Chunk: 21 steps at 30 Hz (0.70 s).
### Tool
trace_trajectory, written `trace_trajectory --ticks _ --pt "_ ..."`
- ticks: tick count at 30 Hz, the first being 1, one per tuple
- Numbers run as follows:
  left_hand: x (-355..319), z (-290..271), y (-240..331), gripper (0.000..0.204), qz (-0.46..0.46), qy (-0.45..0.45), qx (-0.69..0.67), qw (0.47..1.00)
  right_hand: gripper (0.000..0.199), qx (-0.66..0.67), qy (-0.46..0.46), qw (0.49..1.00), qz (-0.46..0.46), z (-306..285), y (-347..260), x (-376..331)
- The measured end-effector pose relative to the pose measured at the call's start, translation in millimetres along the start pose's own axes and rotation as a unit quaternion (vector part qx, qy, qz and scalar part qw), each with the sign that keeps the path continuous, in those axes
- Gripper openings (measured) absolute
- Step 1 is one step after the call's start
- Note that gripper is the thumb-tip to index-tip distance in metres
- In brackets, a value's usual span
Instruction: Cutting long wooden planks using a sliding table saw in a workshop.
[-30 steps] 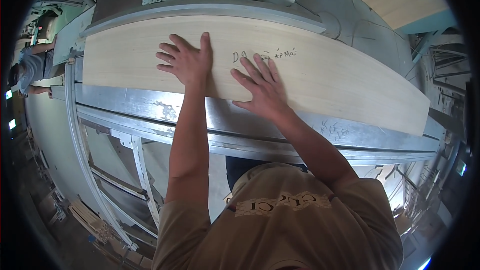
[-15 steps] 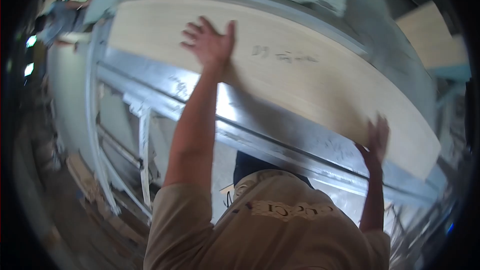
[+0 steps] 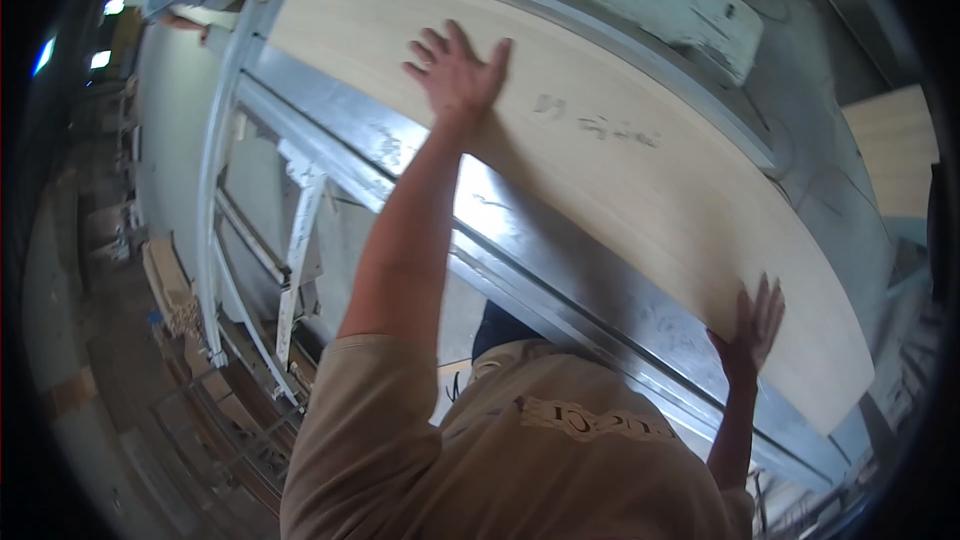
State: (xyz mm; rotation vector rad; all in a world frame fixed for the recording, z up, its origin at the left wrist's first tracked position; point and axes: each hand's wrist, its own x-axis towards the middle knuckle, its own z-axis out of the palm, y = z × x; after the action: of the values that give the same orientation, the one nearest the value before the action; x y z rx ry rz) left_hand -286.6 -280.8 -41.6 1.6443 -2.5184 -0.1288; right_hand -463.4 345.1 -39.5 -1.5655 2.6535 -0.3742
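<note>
Already, the board point(image 3: 600, 180) is lying on the metal table point(image 3: 325, 103), handling seemingly unfinished, left hand point(image 3: 460, 82) and right hand point(image 3: 752, 330) reaching over it unclenched.

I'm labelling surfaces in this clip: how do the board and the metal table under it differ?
The board is pale wood, while the table is grey metal. The table throws back a bright glare; the board looks matt. The board lies on top, and the table shows as a strip along its near side. Both are long and flat-topped.
</note>
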Motion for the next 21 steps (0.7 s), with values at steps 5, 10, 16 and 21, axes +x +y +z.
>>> trace_trajectory --ticks 5,10,16,21 --pt "4.4 0.1 -16.8 0.116 -0.001 0.034 0.045 0.998 0.106 -0.001 -0.010 1.000 0.006 -0.3 -5.3 8.3" --pt "4.9 -0.6 -9.9 0.114 0.006 0.027 0.060 0.998 0.104 0.003 -0.009 1.000 0.021 -5.3 -2.4 3.7" --pt "7.3 -1.2 -8.9 0.112 0.005 0.032 0.067 0.997 0.099 0.015 0.009 1.000 0.006 -4.3 1.0 3.1" --pt "8.6 2.6 -7.4 0.110 0.005 0.047 0.075 0.996 0.099 0.003 -0.010 1.000 0.020 -4.9 1.3 1.2"
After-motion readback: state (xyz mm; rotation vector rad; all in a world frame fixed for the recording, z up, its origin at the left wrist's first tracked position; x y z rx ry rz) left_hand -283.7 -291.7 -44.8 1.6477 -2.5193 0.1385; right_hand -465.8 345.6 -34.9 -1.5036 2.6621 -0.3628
